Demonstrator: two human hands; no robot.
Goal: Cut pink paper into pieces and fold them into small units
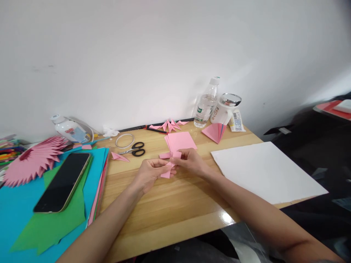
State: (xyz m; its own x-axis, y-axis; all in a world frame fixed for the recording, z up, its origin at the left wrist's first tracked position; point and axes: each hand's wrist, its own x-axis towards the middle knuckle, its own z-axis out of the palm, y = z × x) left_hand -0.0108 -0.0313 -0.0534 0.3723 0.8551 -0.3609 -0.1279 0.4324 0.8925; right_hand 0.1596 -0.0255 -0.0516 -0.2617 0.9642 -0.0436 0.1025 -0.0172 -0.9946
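Over the middle of the wooden desk, both hands pinch one small folded piece of pink paper (pixel 166 174). My left hand (pixel 153 171) grips its lower left side, while my right hand (pixel 190 162) has the upper right side between thumb and fingers. Fingers partly cover its folds. Just behind the hands lies a stack of pink paper squares (pixel 182 140). A folded pink strip (pixel 163 156) rests between that stack and my left hand. Farther left are black-handled scissors (pixel 136 149) and a pointed pink paper piece (pixel 120 157).
A black phone (pixel 64 182) lies on coloured paper sheets (pixel 16 215) at left, near a pink pleated paper ring (pixel 35 157). A tape roll (pixel 124 141), water bottle (pixel 205 106), mug (pixel 223 109) and pink folded fan (pixel 215 132) stand toward the wall. White board (pixel 268 171) is right.
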